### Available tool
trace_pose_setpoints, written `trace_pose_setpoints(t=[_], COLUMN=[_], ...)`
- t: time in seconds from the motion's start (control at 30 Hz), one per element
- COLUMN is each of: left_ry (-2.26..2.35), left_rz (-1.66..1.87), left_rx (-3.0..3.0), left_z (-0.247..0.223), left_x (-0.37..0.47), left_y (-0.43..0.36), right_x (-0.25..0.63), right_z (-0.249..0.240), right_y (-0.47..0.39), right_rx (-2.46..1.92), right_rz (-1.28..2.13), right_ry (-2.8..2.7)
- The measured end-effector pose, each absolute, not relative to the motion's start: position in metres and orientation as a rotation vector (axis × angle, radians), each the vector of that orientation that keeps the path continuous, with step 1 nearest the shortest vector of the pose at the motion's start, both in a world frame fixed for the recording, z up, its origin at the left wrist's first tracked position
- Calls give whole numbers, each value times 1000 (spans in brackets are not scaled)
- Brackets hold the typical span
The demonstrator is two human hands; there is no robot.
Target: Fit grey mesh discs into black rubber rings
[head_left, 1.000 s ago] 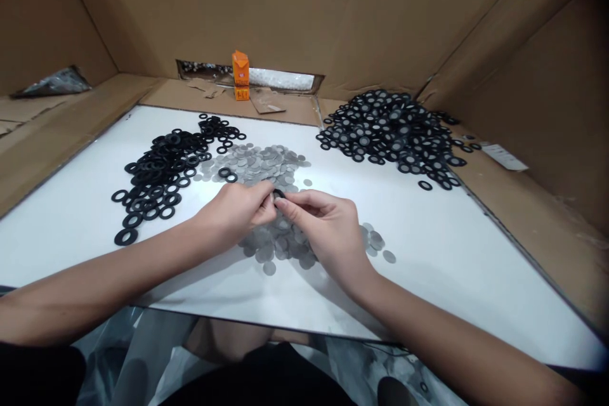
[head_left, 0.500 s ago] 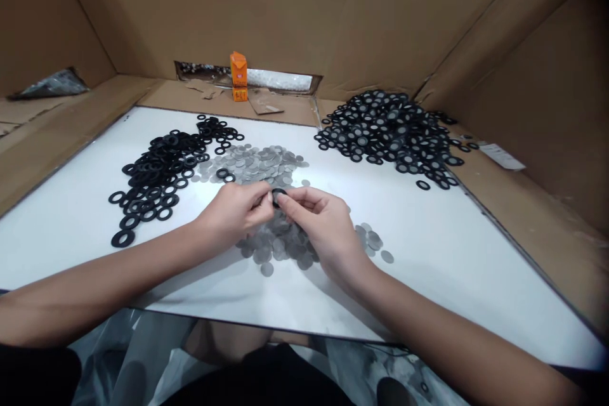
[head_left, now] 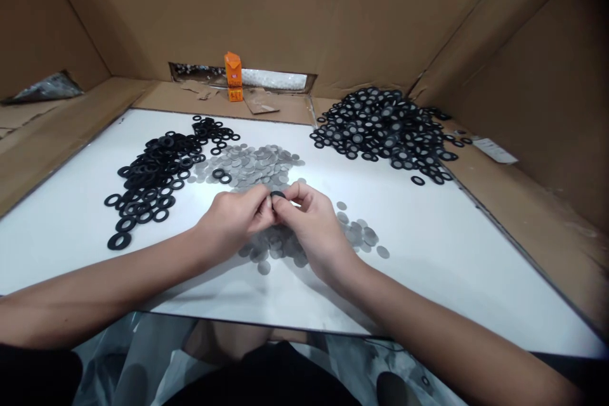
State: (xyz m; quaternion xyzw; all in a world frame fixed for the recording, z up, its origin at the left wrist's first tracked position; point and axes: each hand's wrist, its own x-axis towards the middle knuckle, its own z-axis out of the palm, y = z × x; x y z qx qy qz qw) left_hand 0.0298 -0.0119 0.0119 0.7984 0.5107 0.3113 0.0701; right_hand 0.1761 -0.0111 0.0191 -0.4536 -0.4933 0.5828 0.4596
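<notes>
Between both hands, above the grey discs, is a black rubber ring (head_left: 278, 194). My left hand (head_left: 242, 212) pinches its left side between thumb and fingers. On the right side, my right hand (head_left: 311, 222) closes its thumb and fingers on the same ring, with the thumb over its middle. Fingers hide most of the ring, so I cannot tell whether a disc sits in it. Thin round grey mesh discs (head_left: 259, 165) lie spread beneath and beyond the hands. A heap of black rings (head_left: 157, 162) lies to the left of them.
At the back right is a large pile of black rings with grey discs in them (head_left: 380, 124). An orange carton (head_left: 233, 76) stands by a slot in the cardboard wall (head_left: 266, 6). A white label (head_left: 495, 151) lies at right on the cardboard. The white board (head_left: 451, 266) supports the heaps.
Both hands have drawn slightly closer together around the ring, which now shows less between the fingers. The whole view has shifted a little, so everything appears slightly further left.
</notes>
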Motion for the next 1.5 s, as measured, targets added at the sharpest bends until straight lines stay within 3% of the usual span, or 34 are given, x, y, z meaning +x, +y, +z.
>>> trace_pose_setpoints(t=[0.23,0.57,0.77,1.03,1.27,1.5], left_ry=[1531,1011,1052,1159,960,1070], left_rz=[911,903,929,913,857,927], left_rx=[2297,1747,1730,1819,1471,1656], left_z=[16,18,19,26,15,20], left_x=[29,17,18,19,18,20], left_y=[-12,-7,-5,-3,3,-2], right_x=[181,190,194,196,196,195], right_z=[18,24,30,31,27,22], right_y=[-7,-1,0,-1,3,2], right_rx=[-1017,-1017,-985,-1068,-1090,-1126], right_rz=[1492,1504,1531,1322,1370,1449], right_ry=[-1217,-1264,-1296,-1402,-1311,-1282])
